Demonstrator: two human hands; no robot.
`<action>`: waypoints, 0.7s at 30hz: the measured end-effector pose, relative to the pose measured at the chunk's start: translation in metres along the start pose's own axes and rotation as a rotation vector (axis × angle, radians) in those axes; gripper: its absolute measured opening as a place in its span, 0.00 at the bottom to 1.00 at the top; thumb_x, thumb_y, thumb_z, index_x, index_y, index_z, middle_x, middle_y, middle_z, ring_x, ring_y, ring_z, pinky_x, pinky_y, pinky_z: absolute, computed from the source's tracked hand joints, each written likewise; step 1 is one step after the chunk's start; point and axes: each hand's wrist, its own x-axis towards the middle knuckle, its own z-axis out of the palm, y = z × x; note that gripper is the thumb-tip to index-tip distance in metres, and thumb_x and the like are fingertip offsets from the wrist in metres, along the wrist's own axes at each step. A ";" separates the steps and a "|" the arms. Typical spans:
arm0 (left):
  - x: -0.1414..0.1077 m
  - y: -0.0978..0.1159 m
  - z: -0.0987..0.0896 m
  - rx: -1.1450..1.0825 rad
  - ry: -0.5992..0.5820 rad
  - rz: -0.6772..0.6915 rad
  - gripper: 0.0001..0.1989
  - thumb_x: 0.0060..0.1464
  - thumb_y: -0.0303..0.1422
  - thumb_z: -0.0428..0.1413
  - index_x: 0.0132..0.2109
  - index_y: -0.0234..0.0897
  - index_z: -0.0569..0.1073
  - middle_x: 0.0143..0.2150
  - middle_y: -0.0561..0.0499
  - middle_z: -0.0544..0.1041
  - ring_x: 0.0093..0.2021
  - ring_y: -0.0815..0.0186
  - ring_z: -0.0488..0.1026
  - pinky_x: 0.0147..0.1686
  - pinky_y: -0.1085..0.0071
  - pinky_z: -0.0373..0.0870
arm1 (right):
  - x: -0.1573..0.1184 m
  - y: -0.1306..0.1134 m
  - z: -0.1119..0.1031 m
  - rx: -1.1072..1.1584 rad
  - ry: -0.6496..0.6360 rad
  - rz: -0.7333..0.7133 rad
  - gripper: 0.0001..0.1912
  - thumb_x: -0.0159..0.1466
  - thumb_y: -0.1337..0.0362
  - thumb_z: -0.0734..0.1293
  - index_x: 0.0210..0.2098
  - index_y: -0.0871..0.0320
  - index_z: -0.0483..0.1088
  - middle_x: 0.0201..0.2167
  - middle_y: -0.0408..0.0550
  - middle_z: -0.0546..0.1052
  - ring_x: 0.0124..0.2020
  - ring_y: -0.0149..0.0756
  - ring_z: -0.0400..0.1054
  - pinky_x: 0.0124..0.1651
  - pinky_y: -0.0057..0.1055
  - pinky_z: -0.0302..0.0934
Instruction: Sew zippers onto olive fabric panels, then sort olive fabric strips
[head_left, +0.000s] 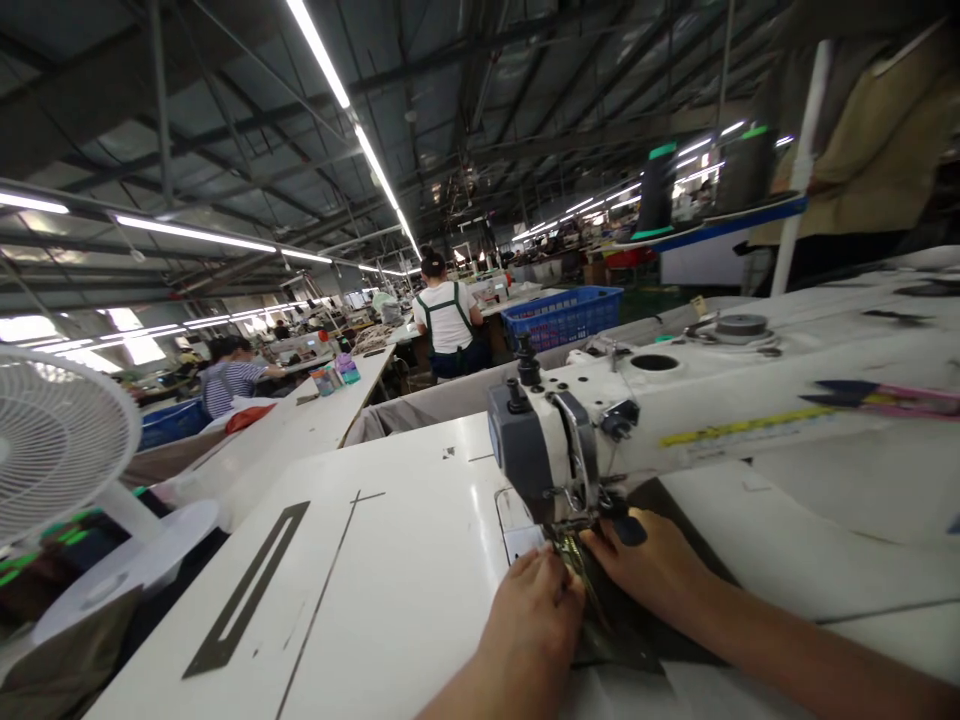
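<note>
A white and grey sewing machine (547,450) stands on the white table. Under its needle area lies a dark olive fabric piece (697,530), with a gold-toothed strip like a zipper (571,552) running on it. My left hand (536,610) is closed, fingers curled at the near left side of the strip. Close to the presser foot, my right hand (652,560) pinches the fabric on the right. Both sets of fingertips are partly hidden at the cloth. A dark slotted flat template (251,590) rests on the table to the left.
Scissors (877,395) and a yellow measuring tape (742,428) lie on the right. Dark thread cones (656,195) stand on a blue rack above. A white fan (60,450) is at left. Beyond are a blue basket (570,315) and a seated person (446,315) with back turned.
</note>
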 end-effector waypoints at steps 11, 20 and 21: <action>0.022 -0.004 -0.035 -0.304 -0.414 -0.449 0.08 0.49 0.31 0.60 0.38 0.35 0.71 0.34 0.52 0.75 0.34 0.65 0.73 0.35 0.73 0.70 | -0.008 -0.012 -0.047 0.231 -0.328 -0.216 0.13 0.62 0.68 0.58 0.32 0.57 0.74 0.29 0.46 0.78 0.32 0.38 0.73 0.38 0.33 0.67; 0.005 0.020 -0.018 -0.141 -0.238 -0.350 0.04 0.52 0.25 0.54 0.36 0.35 0.73 0.33 0.50 0.75 0.33 0.65 0.73 0.34 0.72 0.72 | -0.036 -0.015 -0.031 0.043 -0.084 -0.499 0.20 0.55 0.75 0.58 0.43 0.60 0.74 0.43 0.52 0.77 0.44 0.40 0.72 0.47 0.35 0.67; -0.001 0.022 -0.013 -0.092 -0.181 -0.265 0.05 0.52 0.24 0.54 0.37 0.33 0.72 0.34 0.48 0.75 0.34 0.64 0.73 0.35 0.71 0.73 | -0.044 -0.014 -0.025 -0.044 0.004 -0.584 0.22 0.55 0.76 0.57 0.45 0.63 0.73 0.44 0.54 0.76 0.45 0.40 0.71 0.46 0.34 0.68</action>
